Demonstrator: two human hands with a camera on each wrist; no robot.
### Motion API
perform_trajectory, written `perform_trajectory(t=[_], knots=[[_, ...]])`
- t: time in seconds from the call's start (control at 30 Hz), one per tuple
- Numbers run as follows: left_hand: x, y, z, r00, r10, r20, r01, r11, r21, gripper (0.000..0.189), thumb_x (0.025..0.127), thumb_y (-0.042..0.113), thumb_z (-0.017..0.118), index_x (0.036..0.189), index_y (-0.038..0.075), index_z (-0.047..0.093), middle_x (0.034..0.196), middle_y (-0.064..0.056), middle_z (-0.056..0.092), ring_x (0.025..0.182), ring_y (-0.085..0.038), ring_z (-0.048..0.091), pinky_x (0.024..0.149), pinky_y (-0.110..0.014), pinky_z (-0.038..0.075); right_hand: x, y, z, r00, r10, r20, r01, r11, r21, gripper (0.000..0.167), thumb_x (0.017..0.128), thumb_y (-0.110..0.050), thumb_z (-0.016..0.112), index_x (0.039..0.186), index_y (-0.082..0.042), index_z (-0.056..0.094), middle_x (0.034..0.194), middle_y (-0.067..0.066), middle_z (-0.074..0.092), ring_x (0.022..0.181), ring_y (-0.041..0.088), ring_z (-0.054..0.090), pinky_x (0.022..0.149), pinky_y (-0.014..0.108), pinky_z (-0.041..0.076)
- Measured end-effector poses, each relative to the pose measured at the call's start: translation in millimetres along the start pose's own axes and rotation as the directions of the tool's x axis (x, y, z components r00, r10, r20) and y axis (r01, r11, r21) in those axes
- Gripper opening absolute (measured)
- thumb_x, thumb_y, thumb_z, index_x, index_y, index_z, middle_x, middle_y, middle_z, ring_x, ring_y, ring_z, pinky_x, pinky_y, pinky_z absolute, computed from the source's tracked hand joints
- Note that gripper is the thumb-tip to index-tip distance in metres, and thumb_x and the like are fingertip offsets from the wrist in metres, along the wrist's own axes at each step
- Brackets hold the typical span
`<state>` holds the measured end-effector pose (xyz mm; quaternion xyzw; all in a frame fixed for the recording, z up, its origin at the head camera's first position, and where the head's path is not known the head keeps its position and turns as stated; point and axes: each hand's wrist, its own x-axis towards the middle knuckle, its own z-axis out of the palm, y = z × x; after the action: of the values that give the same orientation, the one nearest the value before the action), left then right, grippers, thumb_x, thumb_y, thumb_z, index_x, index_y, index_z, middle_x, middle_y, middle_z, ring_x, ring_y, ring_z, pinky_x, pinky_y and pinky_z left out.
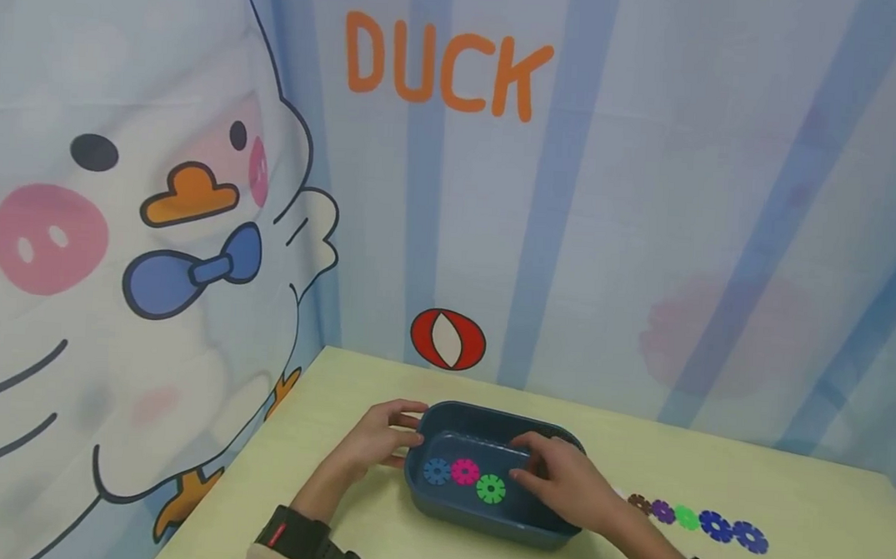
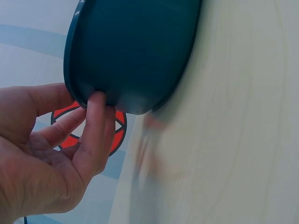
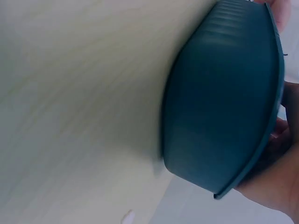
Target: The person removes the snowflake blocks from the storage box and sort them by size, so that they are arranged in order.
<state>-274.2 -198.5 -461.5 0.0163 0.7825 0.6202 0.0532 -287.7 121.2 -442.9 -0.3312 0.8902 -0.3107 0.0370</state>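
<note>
Three discs [image 1: 465,471] in the tray [image 1: 475,521]: relaxed left hand [image 1: 381,433] touches its end, unclenched right hand [image 1: 565,481] reaches over!

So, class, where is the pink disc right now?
In the head view, the pink disc lies inside the dark blue tray, toward its left end, between a blue disc and a green disc.

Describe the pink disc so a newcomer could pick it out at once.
On the pale yellow table, find the dark blue tray. Inside it, the notched pink disc sits in the middle, between a blue disc and a green disc. It is the only pink disc in view.
</note>
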Motion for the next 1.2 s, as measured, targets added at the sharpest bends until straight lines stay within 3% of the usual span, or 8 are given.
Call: perform_trajectory(t=[0.23, 0.53, 0.83, 1.2], knots=[[1.4, 0.6, 1.8, 1.000, 0.011, 0.006, -0.011, 1.000, 0.008, 0.049, 0.098, 0.004, 0.070, 0.146, 0.005, 0.060, 0.130, -0.021, 0.066, 0.101, -0.028, 0.073, 0.073, -0.040, 0.066, 3.1, -1, 10, 0.999, 0.024, 0.034, -0.022, 0.998, -0.067, 0.041, 0.101, -0.032, 0.073, 0.134, -0.008, 0.067, 0.079, -0.015, 0.064, 0.071, 0.001, 0.056, 0.067, 0.029, 0.048], [2.8, -1.4, 0.4, 1.000, 0.005, -0.004, -0.005, 1.000, 0.009, 0.049, 0.097, 0.004, 0.071, 0.145, 0.006, 0.061, 0.129, -0.020, 0.067, 0.099, -0.026, 0.073, 0.073, -0.041, 0.066, 17.8, -4, 26, 0.990, 0.001, 0.139, 0.024, 0.985, -0.173, 0.052, 0.089, -0.044, 0.085, 0.124, -0.008, 0.070, 0.072, -0.013, 0.060, 0.063, 0.002, 0.054, 0.058, 0.028, 0.046], [-0.6, 0.8, 1.0, 1.000, 0.009, 0.005, -0.009, 1.000, 0.002, 0.050, 0.097, 0.004, 0.071, 0.146, 0.003, 0.060, 0.130, -0.022, 0.066, 0.102, -0.029, 0.074, 0.072, -0.041, 0.066, 19.3, -4, 32, 0.992, -0.010, 0.129, 0.034, 0.982, -0.187, 0.040, 0.085, -0.037, 0.089, 0.112, -0.013, 0.072, 0.085, -0.007, 0.066, 0.067, 0.002, 0.054, 0.060, 0.029, 0.046], [1.8, -0.4, -1.1, 1.000, -0.007, 0.011, 0.007, 1.000, 0.005, 0.051, 0.097, 0.004, 0.071, 0.146, 0.004, 0.060, 0.129, -0.020, 0.067, 0.099, -0.025, 0.073, 0.073, -0.040, 0.066, 24.0, 4, 36, 0.995, -0.007, 0.098, 0.026, 0.981, -0.194, 0.035, 0.084, -0.030, 0.091, 0.105, -0.014, 0.068, 0.084, -0.007, 0.059, 0.071, 0.007, 0.052, 0.058, 0.029, 0.044]])
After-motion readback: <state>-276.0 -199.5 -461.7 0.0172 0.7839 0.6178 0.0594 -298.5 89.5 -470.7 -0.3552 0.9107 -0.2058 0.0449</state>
